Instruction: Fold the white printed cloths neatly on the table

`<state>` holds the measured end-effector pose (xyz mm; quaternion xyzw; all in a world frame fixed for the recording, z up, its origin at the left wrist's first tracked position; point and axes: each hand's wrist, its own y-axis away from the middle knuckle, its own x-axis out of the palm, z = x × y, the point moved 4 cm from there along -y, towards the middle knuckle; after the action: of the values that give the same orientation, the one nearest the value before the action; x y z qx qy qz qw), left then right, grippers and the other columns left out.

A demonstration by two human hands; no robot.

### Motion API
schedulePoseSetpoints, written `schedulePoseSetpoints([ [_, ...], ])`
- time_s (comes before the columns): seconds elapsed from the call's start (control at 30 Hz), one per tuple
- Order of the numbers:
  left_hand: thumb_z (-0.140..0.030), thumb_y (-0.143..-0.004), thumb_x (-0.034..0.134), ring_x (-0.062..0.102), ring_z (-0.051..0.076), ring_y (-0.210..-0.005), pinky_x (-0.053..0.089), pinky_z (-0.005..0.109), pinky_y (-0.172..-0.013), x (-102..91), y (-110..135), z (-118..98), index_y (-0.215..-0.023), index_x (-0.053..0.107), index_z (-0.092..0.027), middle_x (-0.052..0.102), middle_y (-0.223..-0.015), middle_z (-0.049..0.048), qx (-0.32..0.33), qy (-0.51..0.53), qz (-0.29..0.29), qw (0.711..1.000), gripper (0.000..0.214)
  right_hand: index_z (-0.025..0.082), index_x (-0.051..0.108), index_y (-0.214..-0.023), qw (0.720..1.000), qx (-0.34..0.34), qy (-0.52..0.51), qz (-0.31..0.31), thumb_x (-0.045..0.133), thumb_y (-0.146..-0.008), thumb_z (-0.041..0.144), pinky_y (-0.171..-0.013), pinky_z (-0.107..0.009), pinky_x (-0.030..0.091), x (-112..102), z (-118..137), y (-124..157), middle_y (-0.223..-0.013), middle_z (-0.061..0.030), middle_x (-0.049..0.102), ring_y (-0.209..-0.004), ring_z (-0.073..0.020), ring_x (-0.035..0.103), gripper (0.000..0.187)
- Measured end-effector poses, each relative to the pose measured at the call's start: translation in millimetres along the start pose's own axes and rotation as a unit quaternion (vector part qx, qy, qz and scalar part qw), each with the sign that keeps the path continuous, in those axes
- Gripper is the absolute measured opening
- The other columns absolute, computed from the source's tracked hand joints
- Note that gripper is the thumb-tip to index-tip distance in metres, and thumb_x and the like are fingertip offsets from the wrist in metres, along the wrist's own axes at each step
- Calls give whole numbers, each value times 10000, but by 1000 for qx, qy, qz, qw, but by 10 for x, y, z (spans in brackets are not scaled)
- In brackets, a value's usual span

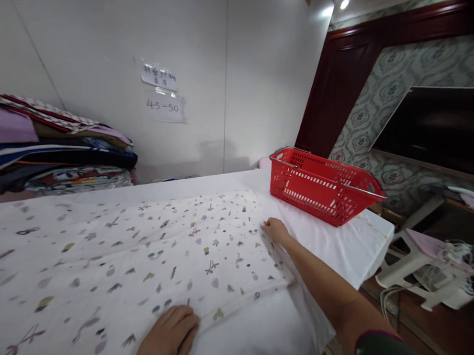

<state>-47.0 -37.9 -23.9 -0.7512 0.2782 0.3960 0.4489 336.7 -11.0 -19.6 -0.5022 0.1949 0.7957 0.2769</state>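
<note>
A white cloth (173,248), printed with small muted leaf, fruit and sunglasses shapes, lies spread over the table, with soft creases running along it. My left hand (167,337) rests on its near edge, palm down, fingers laid on the fabric. At the cloth's right edge, my right hand (276,231) is closed, pinching the fabric between thumb and fingers. My right arm reaches across the table's right side. The cloth's left end runs out of view.
Right of the cloth, a red plastic basket (306,182) with metal handles stands on the white-covered table (318,242). Folded fabrics (58,146) are piled at the back left against a white wall with paper labels (165,107). A stool (424,248) bearing cables stands beyond the table's right end.
</note>
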Motion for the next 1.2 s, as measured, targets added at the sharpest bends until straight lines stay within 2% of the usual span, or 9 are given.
schedulePoseSetpoints([
  [0.3,-266,-838,511,583,141,-803,504,239,-734,-34,-49,-43,-926,590,-269,618,-878,-12,-12,48,23,999,118,165,616,-790,999,21,32,-7,509,-764,249,-582,-203,328,16,-81,25,-817,-45,661,-739,-139,579,139],
  [0.47,-188,-863,435,560,124,-799,481,222,-730,-183,-50,-108,-839,564,-234,598,-865,-6,-57,88,62,993,139,151,599,-762,997,1,71,10,464,-774,240,-586,-234,345,-2,-28,76,-799,-87,658,-750,-180,592,162],
  [0.57,-172,-877,388,545,124,-810,468,226,-732,-376,-94,-39,-813,549,-214,584,-859,5,-97,97,72,988,179,148,596,-865,995,-30,91,12,446,-774,227,-651,-275,387,17,-24,27,-895,-118,646,-833,-222,596,193],
  [0.67,-180,-880,381,536,132,-832,460,244,-748,-582,-156,127,-836,553,-214,578,-886,10,-136,90,55,985,181,136,569,-1042,984,-137,113,-15,438,-769,181,-831,-304,397,88,75,-83,-1123,-138,579,-1052,-234,530,307],
  [0.73,-174,-870,393,533,141,-853,456,264,-769,-652,-181,252,-862,558,-215,578,-911,14,-155,74,42,984,170,128,535,-1133,970,-216,109,-35,425,-791,195,-946,-311,351,164,227,-172,-1219,-134,526,-1148,-226,468,366],
  [0.8,-154,-852,409,531,151,-861,453,284,-777,-634,-172,348,-856,562,-208,578,-913,21,-169,56,38,983,163,132,520,-1168,962,-257,91,-34,400,-827,236,-997,-329,316,258,442,-284,-1239,-125,518,-1174,-224,447,376],
  [1.07,-114,-812,444,521,165,-837,440,313,-763,-308,-22,473,-821,561,-202,579,-885,33,-187,41,10,981,147,159,435,-1272,944,-315,93,36,321,-904,281,-1022,-325,272,759,1732,-878,-1354,-91,422,-1259,-208,346,404],
  [1.13,-115,-813,440,523,158,-817,440,301,-748,-291,-23,522,-797,554,-193,581,-853,33,-184,54,11,981,139,167,422,-1281,938,-327,105,55,339,-901,254,-1024,-331,261,896,1989,-1038,-1365,-88,406,-1279,-208,311,399],
  [1.2,-109,-810,436,527,155,-811,440,293,-736,-286,-33,568,-800,553,-192,586,-846,35,-169,57,15,984,144,172,450,-1255,934,-325,123,78,380,-888,242,-1000,-368,285,1008,2161,-1196,-1336,-103,432,-1250,-231,345,380],
])
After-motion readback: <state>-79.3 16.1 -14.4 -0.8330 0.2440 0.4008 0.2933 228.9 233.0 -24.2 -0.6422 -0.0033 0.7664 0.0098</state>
